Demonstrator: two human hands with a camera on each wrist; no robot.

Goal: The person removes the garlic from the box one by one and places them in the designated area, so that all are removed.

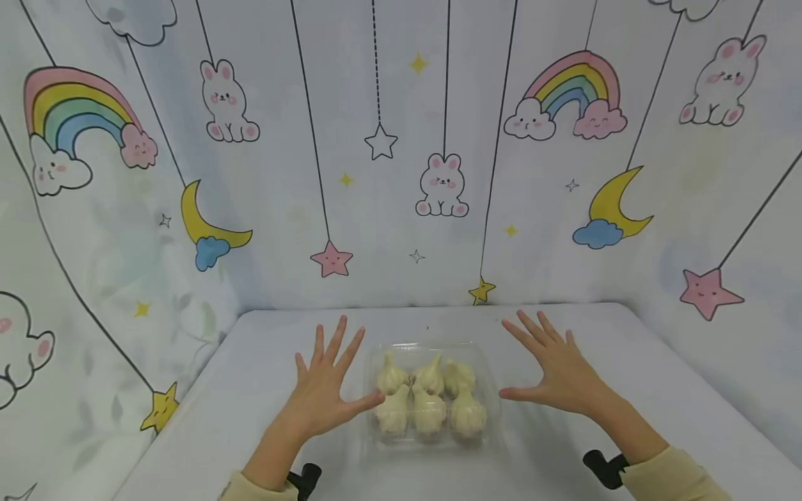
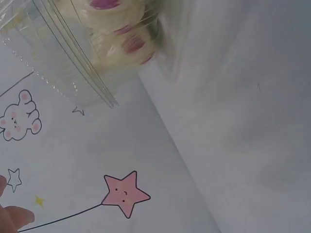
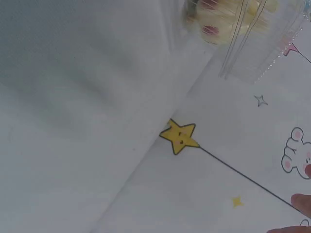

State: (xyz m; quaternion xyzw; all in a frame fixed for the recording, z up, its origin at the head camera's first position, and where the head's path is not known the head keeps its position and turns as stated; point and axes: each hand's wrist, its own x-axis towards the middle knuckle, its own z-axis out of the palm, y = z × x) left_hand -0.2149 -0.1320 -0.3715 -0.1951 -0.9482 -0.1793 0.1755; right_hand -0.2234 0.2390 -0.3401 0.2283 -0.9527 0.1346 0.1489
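Observation:
A clear plastic clamshell box sits in the middle of the white table, its lid down over several pale garlic bulbs in two rows. To its left my left hand is held with fingers spread, the thumb tip overlapping the box's left side in the head view. On the other side my right hand has its fingers spread too, thumb pointing at the box's right edge. Neither hand holds anything. Purple patches show on the bulbs in the left wrist view. Fingertips of the right hand enter the right wrist view's lower corner.
White cloth covers the table. Behind and at both sides hangs a pale curtain printed with rainbows, rabbits, moons and stars. Black wrist mounts sit at both wrists, by the cream sleeves.

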